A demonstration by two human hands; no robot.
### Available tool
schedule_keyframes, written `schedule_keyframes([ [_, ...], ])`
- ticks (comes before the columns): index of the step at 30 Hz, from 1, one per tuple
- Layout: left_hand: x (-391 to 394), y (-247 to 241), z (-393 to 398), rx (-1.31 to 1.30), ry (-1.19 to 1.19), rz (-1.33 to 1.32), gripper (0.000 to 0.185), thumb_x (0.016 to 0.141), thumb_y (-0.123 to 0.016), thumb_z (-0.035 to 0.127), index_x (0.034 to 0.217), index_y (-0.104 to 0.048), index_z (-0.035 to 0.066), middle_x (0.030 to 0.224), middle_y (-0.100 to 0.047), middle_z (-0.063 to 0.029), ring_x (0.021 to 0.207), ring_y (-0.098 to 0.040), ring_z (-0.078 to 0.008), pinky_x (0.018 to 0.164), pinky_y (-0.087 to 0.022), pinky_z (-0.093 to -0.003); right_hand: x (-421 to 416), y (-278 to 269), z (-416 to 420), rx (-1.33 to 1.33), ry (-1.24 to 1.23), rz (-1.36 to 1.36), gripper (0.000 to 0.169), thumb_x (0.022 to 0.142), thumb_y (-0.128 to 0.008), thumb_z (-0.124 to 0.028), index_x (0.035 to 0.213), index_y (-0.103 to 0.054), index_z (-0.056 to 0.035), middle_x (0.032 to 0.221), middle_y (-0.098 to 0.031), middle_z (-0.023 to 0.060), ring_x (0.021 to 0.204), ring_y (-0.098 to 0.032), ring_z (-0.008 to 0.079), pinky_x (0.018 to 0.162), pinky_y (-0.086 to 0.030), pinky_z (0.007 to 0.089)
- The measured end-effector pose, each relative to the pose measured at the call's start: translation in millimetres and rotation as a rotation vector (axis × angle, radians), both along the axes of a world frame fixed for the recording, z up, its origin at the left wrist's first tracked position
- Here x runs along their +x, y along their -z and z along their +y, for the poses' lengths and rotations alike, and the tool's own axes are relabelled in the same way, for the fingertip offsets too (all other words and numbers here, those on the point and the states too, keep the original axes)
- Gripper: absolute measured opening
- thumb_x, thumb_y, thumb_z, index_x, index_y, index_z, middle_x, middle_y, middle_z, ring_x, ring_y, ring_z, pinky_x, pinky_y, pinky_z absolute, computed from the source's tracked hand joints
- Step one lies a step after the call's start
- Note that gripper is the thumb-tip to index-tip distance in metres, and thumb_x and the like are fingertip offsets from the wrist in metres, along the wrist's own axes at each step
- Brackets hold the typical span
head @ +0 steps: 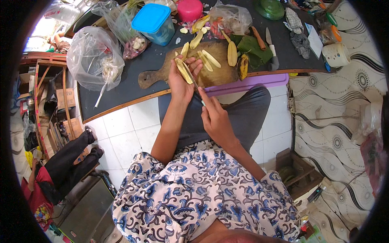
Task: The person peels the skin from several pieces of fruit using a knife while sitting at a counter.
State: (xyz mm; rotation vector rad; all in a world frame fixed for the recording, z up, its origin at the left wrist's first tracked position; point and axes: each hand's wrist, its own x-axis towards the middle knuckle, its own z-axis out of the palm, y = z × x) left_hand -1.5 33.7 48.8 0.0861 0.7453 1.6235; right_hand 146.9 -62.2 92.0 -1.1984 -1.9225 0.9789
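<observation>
My left hand cups a yellow banana piece in its palm, above the near edge of a wooden cutting board. My right hand grips a small knife, its index finger stretched along the blade. The blade lies against the banana's right side; where the tip ends is hard to tell. Two pale banana strips rest on the board just right of my left fingers. A banana peel hangs over the board's right part, beside a blackened banana or peel.
Left on the dark table stand a clear plastic bag and a blue-lidded container. Another knife lies right of a banana leaf bearing a carrot. A person in dark trousers is at far left.
</observation>
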Motion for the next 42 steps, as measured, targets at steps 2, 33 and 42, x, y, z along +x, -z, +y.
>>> schedule_keyframes([
  [2,-1,2,-1,0.007,0.000,-0.009,0.038,0.114,-0.030,0.040,0.123,-0.049,0.009,0.108,-0.065,-0.0198,0.106,-0.069,-0.0363,0.097,-0.058,-0.0483,0,0,-1,-0.010,-0.003,-0.005,0.067,0.094,-0.055,0.000,0.158,-0.039,-0.0067,0.101,-0.055,0.0203,0.086,-0.065,0.0404,0.073,-0.054,0.0485],
  [33,7,8,-8,0.029,0.143,0.088,0.052,0.115,-0.024,0.041,0.145,-0.045,0.005,0.099,-0.066,-0.0127,0.098,-0.072,-0.0287,0.080,-0.063,-0.0327,-10,-2,-1,-0.095,0.054,-0.111,0.064,0.094,-0.053,0.003,0.156,-0.043,-0.0046,0.106,-0.054,0.0261,0.086,-0.063,0.0459,0.076,-0.052,0.0513],
  [42,11,0,-8,-0.003,0.163,0.099,0.056,0.114,-0.021,0.043,0.143,-0.046,0.002,0.103,-0.067,-0.0152,0.104,-0.072,-0.0303,0.085,-0.063,-0.0346,-14,-1,2,-0.091,0.068,-0.152,0.068,0.092,-0.054,0.003,0.158,-0.041,-0.0067,0.108,-0.054,0.0254,0.087,-0.065,0.0450,0.076,-0.053,0.0502],
])
